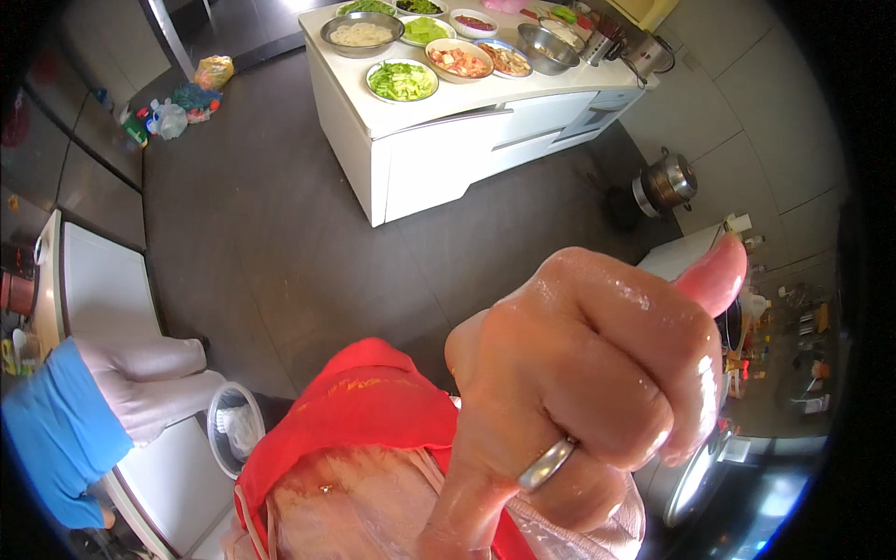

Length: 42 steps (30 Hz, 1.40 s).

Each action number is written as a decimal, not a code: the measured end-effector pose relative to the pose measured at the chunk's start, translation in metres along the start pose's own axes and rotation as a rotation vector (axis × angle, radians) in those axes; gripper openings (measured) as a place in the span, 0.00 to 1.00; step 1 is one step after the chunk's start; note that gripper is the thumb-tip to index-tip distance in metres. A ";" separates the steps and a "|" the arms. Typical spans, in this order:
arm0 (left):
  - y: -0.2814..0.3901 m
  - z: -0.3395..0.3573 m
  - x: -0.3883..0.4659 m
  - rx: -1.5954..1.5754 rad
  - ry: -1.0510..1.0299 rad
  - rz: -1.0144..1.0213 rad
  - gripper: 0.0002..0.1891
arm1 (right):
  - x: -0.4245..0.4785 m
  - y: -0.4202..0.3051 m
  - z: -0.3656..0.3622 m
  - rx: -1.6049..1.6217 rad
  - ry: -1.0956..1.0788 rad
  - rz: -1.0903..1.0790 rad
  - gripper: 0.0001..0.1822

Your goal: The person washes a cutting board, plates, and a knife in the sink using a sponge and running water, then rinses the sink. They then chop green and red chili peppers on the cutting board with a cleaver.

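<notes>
A wet, shiny hand, which looks like my right hand [581, 378], is very near the camera at centre right. Its fingers are curled in, a plain metal ring [548, 465] is on one of them, and a reddish fingertip, apparently the thumb, points up and away. Nothing shows in its grasp, though the palm is hidden. My left hand is out of view. Below and beside the hand are a red cloth garment [364, 406] and a pale, translucent cover [336, 504] over my clothing. In front stands a white counter [336, 98] with bowls and plates of cut food.
A person in a blue top [63, 434] is at the lower left, beside a clear plastic bin [210, 427]. Bags [169, 119] lie on the floor by the wall. A stack of metal pots [665, 183] stands at right. Bottles and utensils crowd the right-hand worktop.
</notes>
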<state>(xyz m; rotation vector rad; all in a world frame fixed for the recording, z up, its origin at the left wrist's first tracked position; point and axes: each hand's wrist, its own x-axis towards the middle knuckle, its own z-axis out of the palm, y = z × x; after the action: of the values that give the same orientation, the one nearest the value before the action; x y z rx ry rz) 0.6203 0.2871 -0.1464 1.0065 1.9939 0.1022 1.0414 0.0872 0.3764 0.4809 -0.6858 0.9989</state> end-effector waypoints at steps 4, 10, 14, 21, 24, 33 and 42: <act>-0.024 -0.002 -0.001 -0.005 -0.002 -0.023 0.15 | 0.012 0.042 0.003 0.072 0.088 -0.397 0.36; -0.051 -0.045 -0.032 -0.009 0.079 -0.051 0.16 | 0.016 0.004 0.003 0.106 0.298 0.124 0.34; -0.055 -0.028 -0.037 0.008 0.028 -0.044 0.17 | 0.020 0.000 -0.019 0.133 0.206 0.299 0.34; -0.082 -0.029 -0.067 0.024 0.055 -0.074 0.19 | 0.036 0.032 -0.035 0.292 0.400 0.036 0.35; -0.085 -0.025 -0.072 0.035 0.047 -0.063 0.20 | 0.041 0.015 -0.041 0.366 0.468 0.144 0.36; -0.133 0.010 -0.064 -0.572 0.289 -0.185 0.21 | 0.046 -0.061 -0.084 -0.075 -0.113 0.141 0.23; -0.030 0.035 -0.120 -1.381 0.722 -0.485 0.20 | 0.075 -0.066 -0.143 0.396 -0.334 0.464 0.16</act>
<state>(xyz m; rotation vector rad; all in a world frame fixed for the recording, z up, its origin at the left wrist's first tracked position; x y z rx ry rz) 0.6627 0.1748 -0.1002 -0.4753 1.9978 1.4818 1.1702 0.1943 0.3261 0.8732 -0.9270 1.5246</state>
